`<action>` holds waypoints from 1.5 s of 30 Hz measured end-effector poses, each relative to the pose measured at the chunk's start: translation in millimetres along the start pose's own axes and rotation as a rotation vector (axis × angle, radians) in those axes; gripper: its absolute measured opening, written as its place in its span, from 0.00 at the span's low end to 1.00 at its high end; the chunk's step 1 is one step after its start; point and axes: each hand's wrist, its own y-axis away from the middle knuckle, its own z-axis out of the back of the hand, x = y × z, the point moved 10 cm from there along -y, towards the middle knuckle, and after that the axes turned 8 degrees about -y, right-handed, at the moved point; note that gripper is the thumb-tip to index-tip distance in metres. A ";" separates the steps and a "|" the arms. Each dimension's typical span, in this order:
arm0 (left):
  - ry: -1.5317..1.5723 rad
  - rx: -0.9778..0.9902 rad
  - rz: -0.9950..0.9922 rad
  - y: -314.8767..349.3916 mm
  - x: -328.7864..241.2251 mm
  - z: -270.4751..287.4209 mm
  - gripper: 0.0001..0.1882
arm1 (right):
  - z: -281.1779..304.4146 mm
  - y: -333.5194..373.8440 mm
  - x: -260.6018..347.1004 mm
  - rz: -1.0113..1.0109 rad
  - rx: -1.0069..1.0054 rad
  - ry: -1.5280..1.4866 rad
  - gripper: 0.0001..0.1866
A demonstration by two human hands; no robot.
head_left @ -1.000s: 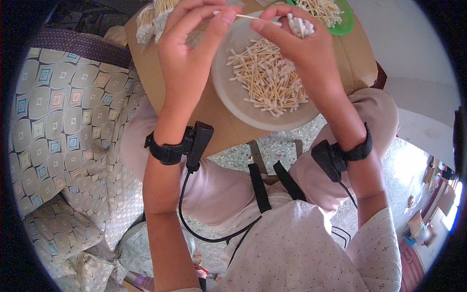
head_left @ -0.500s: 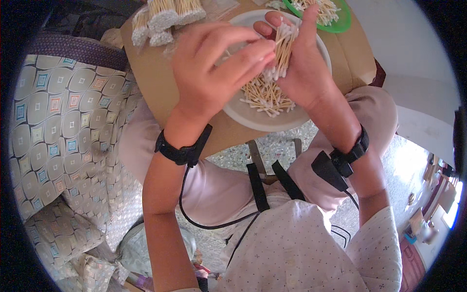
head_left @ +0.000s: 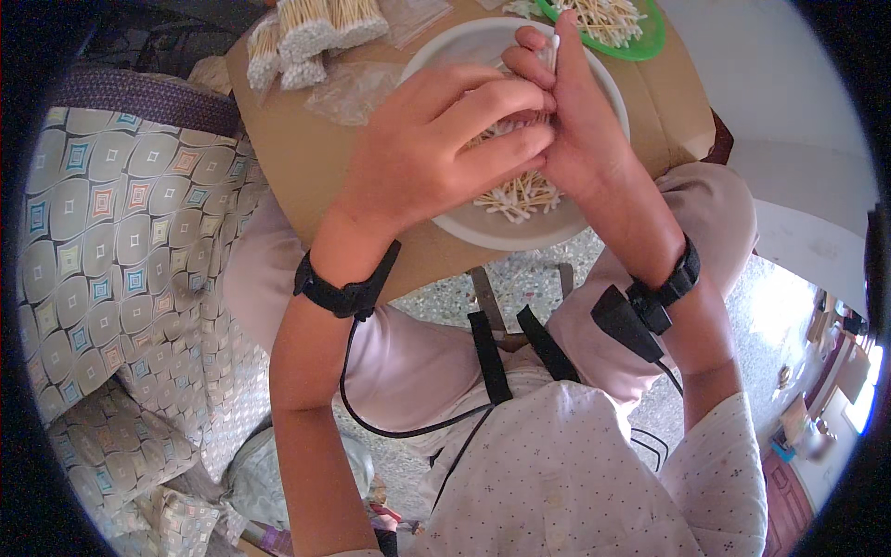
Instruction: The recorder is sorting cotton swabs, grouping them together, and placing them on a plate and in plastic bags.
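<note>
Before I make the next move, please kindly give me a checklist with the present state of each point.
1. Cotton swab in right hand: ok, a white tip shows.
2. Number of swabs held: cannot tell, left hand covers the palm.
3. Left hand clear of the right: not ok, overlapping in view.
4. Bowl with loose swabs beneath the hands: ok.
5. Swab bundles apart from both hands: ok.

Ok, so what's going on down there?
The person's right hand holds cotton swabs, mostly hidden by the left hand cupped against it. Both are over a white bowl of loose swabs. On the cardboard, swab bundles lie far left; a green bowl of swabs sits far right.
</note>
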 end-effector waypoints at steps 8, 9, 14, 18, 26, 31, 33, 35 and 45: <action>0.050 -0.025 0.118 -4.9 11.9 1.0 0.14 | -6.4 3.0 -4.8 -0.088 -0.032 -0.092 0.23; 0.049 -0.024 0.119 -3.7 11.7 1.6 0.14 | -12.3 4.3 -6.6 -0.090 -0.032 -0.092 0.23; 0.291 -0.038 0.364 -2.8 43.2 7.2 0.12 | -10.1 8.3 0.8 -0.131 -0.243 0.022 0.18; -0.078 0.111 0.370 2.1 55.5 4.0 0.16 | -13.4 1.9 29.8 0.058 -0.009 0.065 0.17; -0.296 0.426 0.312 17.1 49.8 -18.6 0.09 | -21.8 3.0 28.2 0.116 0.018 0.047 0.20; -0.331 0.407 0.310 17.4 50.9 -18.7 0.09 | -21.4 1.4 27.3 0.104 0.007 0.123 0.22; -0.324 0.390 0.319 20.1 53.1 -16.8 0.09 | -18.6 0.4 25.8 0.091 0.006 0.120 0.22; -0.241 0.508 0.393 36.5 64.3 -26.9 0.10 | -16.2 -0.7 21.0 0.050 -0.001 0.066 0.22; -0.221 0.401 0.309 18.8 60.6 -17.4 0.08 | -17.4 0.8 16.1 0.031 -0.020 0.149 0.21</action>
